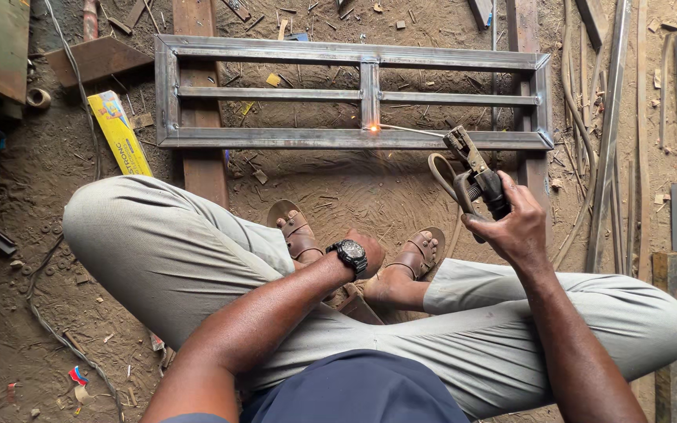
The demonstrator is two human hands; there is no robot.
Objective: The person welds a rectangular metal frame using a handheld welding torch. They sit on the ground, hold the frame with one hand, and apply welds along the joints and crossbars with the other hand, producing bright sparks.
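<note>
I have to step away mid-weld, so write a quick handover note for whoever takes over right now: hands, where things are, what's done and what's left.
Right hand: gripping the electrode holder; the rod tip is sparking at the foot of the frame's short centre upright, on the near rail.
Left hand: resting by the ankles, holding nothing that shows.
Frame: flat on the dirt floor across two wooden planks, just past the sandalled feet.
Yellow box: on the floor left of the frame.
Done: frame looks assembled.
Left: this joint is in progress; the state of the other joints cannot be told from here.
</note>
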